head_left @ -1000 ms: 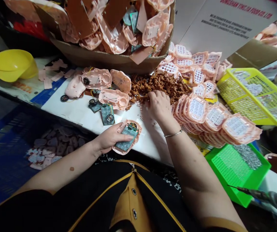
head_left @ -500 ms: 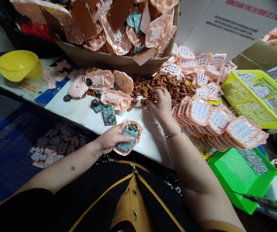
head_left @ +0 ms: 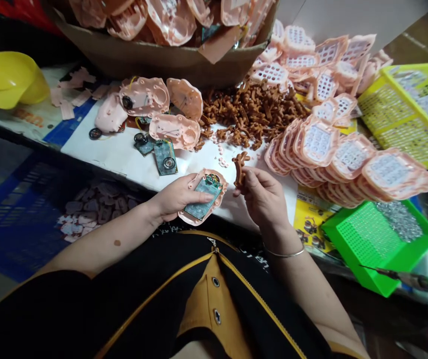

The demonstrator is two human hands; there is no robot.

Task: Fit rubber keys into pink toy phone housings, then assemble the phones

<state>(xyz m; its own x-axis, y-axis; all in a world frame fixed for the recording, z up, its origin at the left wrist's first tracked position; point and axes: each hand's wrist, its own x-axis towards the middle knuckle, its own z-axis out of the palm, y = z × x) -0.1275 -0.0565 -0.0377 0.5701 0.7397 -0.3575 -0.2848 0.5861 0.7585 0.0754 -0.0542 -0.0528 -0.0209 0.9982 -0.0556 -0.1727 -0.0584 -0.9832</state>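
Observation:
A pink plastic shell with a green circuit board inside is gripped by my left hand, its thumb lying across the board. To the right of the shell, my right hand pinches a small brown plastic piece between thumb and fingers, upright and apart from the shell. Beyond both hands lies a heap of similar brown pieces. Left of the heap are open pink shells and loose circuit boards with round black speakers.
Stacked pink covers stand right of the heap, near a yellow basket and a green tray of small metal parts. A power screwdriver points in at lower right. A full cardboard box is behind; a yellow bowl is left.
My right hand has come back from the brown heap toward the shell, now with a brown piece in its fingers. My left hand still holds the shell. The view has shifted.

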